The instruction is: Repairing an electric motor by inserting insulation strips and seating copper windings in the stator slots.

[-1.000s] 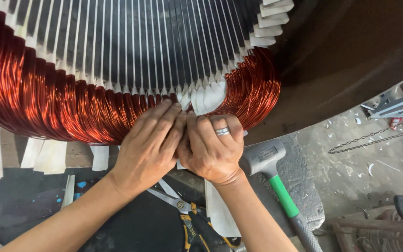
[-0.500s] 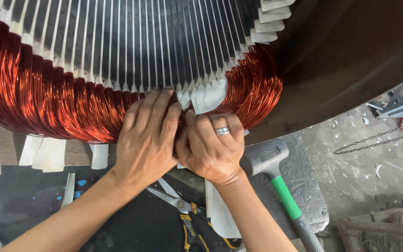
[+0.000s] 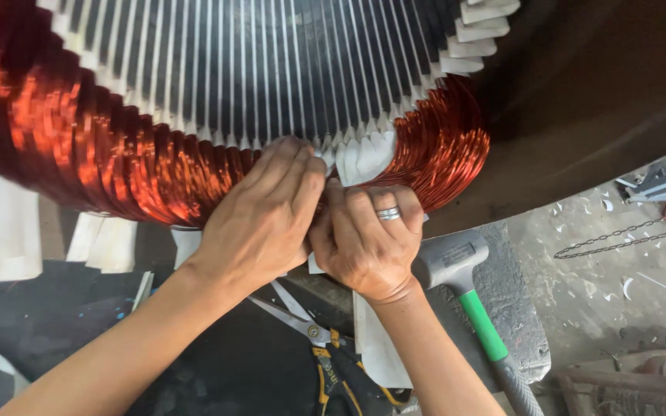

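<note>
We are bent over a large motor stator (image 3: 271, 69), its slotted core dark and ribbed, with the glossy copper winding (image 3: 117, 169) bulging out along the near edge. Our left hand (image 3: 260, 219) lies flat on the coil ends, fingers pressed together against the wire just beside a cluster of white insulating paper strips (image 3: 364, 158) that poke out of the slots. Our right hand (image 3: 368, 239), wearing 1 ring (image 3: 388, 213), is curled against the left, fingertips tucked into the same spot; whether it pinches a strip or only pushes on it, we cannot tell.

As we judge it, the winding is already laid in on the left and around the hands, and paper stands in the slots there. At the upper right more bare paper liners (image 3: 479, 31) jut from slots with no copper over them, so that stretch looks unfinished.

Below the hands lie scissors (image 3: 302, 320), a mallet with a green handle (image 3: 464, 285), loose paper pieces (image 3: 13, 223) and a chain (image 3: 626, 235) on the floor.
</note>
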